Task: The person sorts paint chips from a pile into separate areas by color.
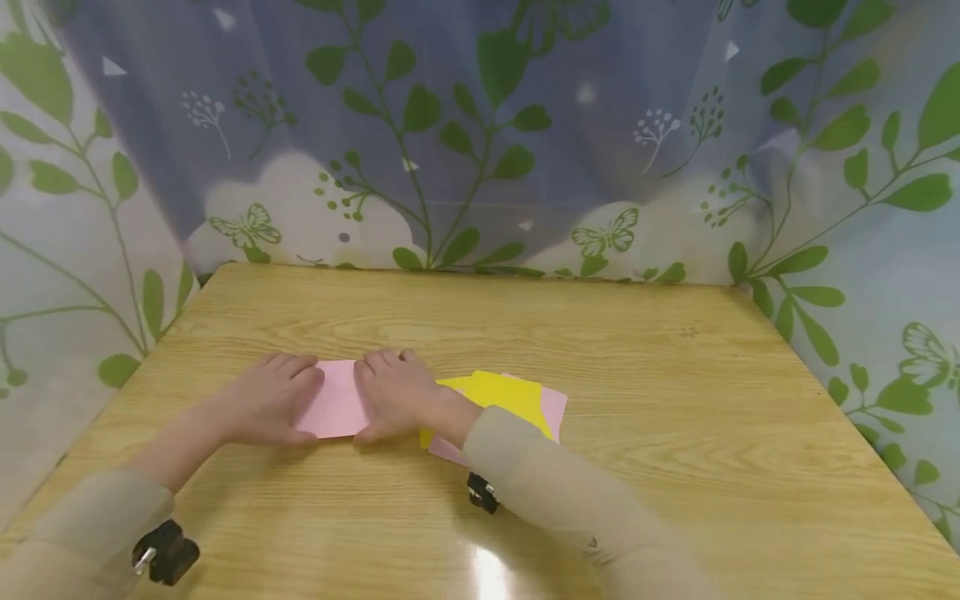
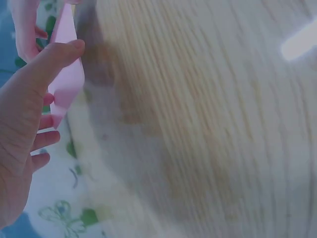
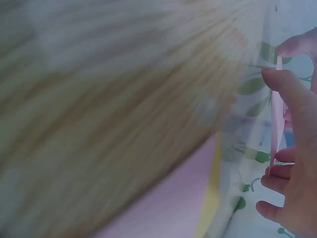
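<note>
- Head view: locate pink sheet [image 1: 336, 404] over left half of desk [image 1: 712, 400], nearer to left edge than to right edge.
- Note left hand [image 1: 272, 402] and right hand [image 1: 397, 396] clamped on opposite sides of sheet, thumbs toward near edge of desk, fingertips toward far edge.
- Locate yellow paper [image 1: 501, 396] and loose pink paper [image 1: 555, 406] overlapping to right of right hand, partly covered by right sleeve [image 1: 510, 442].
- Left wrist view: observe left thumb across one face of sheet, fingers behind, lower fingertips slightly spread. Note sheet tilted; treat contact with desk as unconfirmed.
- Right wrist view: observe sheet almost edge-on, pinched between right thumb and fingers. Cannot tell whether single or folded.
- Step in hand, by judgement: classify as two-handed holding and positioning of pink sheet.
- Next move, by judgement: align both sides before applying pressure; use light, even force to avoid stray creases; lift right wrist clear of loose papers to avoid dragging.
</note>
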`<act>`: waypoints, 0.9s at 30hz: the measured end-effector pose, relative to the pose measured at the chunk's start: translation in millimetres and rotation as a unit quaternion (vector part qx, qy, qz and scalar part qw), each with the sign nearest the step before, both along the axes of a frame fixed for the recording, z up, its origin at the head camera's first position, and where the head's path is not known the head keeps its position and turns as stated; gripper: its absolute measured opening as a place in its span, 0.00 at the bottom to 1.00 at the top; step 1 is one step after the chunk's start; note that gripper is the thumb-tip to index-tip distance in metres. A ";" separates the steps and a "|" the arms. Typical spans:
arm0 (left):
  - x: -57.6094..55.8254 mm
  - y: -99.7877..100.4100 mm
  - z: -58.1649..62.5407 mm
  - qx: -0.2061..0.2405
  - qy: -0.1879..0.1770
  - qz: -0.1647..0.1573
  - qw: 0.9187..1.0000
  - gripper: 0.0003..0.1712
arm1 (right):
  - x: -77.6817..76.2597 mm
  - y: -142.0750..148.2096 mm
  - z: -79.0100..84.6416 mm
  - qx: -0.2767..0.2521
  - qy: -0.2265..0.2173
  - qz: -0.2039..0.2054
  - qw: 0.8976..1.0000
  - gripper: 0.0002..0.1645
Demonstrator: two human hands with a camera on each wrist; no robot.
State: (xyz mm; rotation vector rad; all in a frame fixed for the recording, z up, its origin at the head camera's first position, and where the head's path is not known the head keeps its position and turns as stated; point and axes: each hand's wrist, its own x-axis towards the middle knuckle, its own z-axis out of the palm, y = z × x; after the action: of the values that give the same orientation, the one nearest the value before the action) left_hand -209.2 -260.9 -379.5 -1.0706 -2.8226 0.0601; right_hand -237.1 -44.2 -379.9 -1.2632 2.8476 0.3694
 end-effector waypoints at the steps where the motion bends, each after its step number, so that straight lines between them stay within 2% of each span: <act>1: -0.4 -3.3 -1.0 0.000 -0.006 0.000 1.000 0.41 | -0.4 -4.3 -2.1 0.002 -0.003 -0.004 1.000 0.60; 5: -0.6 -11.6 -4.6 0.006 -0.029 0.001 1.000 0.41 | -3.2 -17.3 -11.2 0.007 -0.021 -0.012 1.000 0.60; 11: -1.7 -14.2 -5.1 -0.002 -0.102 0.038 0.994 0.44 | -2.7 -26.8 -15.7 0.017 -0.059 -0.033 0.998 0.62; 16: -2.7 -12.2 -5.2 -0.008 -0.125 0.043 0.991 0.45 | -1.3 -28.0 -16.4 0.026 -0.074 -0.048 0.996 0.62; 22: -4.1 -10.0 -5.5 -0.012 -0.130 0.052 0.990 0.47 | -1.2 -18.3 -8.3 0.013 -0.096 -0.043 0.994 0.66; 24: -5.4 -6.7 -3.5 -0.005 -0.115 0.053 0.992 0.48 | -2.6 -9.1 -0.2 0.001 -0.096 -0.040 0.995 0.65; 27: -8.3 4.6 5.5 0.015 -0.083 0.057 0.995 0.48 | -7.5 11.7 15.3 -0.014 -0.073 -0.034 0.997 0.62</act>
State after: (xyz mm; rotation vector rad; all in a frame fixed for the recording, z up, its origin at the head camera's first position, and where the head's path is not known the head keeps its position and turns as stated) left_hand -217.5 -256.3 -374.0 -0.9479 -3.0202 -0.0643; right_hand -244.6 -32.5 -364.7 -1.1420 2.7733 0.2280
